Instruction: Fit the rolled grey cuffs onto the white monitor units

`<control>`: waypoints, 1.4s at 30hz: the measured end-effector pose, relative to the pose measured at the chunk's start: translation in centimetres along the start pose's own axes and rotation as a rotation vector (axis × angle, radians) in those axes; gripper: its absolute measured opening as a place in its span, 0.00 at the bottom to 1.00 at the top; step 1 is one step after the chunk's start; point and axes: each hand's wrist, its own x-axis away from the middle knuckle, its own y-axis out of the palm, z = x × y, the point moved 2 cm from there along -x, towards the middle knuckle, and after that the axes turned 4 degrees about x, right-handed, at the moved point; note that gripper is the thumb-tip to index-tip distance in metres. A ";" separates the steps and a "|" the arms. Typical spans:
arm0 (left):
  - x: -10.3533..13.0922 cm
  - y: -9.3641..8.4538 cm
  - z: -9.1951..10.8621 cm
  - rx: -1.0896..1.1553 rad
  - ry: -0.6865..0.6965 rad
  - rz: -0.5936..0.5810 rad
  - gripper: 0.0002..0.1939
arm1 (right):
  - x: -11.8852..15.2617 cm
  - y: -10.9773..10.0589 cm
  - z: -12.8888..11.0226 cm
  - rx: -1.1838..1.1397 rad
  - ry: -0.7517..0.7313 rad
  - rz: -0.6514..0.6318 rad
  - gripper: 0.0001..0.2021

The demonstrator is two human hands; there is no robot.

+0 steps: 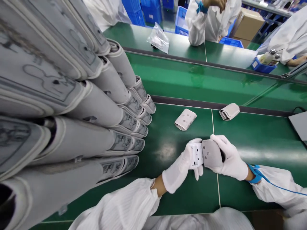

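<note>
My left hand (185,159), in a white glove, is closed on a small white plastic device (196,156) with dark slots on its face. My gloved right hand (231,158) grips a grey folded fabric cuff (211,154) marked with small dark spots. The device and the cuff meet edge to edge between both hands, just above the bench. Whether they are joined I cannot tell. Beyond them lie a spotted folded cuff (185,119) and another rolled cuff (229,111). A blue wrist strap (255,173) with a cord circles my right wrist.
Tall stacks of rolled grey cuffs (96,140) fill the left side. A green conveyor belt (177,76) runs across behind the green bench (163,198). Opposite are co-workers' white sleeves (196,25), a plastic bag (159,38) and a blue bin (263,65). A grey panel (299,124) stands at right.
</note>
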 end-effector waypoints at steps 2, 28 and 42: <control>0.3 0.1 0.2 -0.074 0.018 0.052 0.56 | 0.2 0.1 0.1 0.012 -0.017 -0.010 0.47; -1.6 1.0 -0.3 0.113 0.107 -0.009 0.31 | 5.3 5.0 2.7 -0.329 0.100 0.206 0.49; -1.9 0.5 -2.5 0.527 -0.223 0.007 0.14 | 5.8 3.4 1.1 -0.199 0.190 0.100 0.46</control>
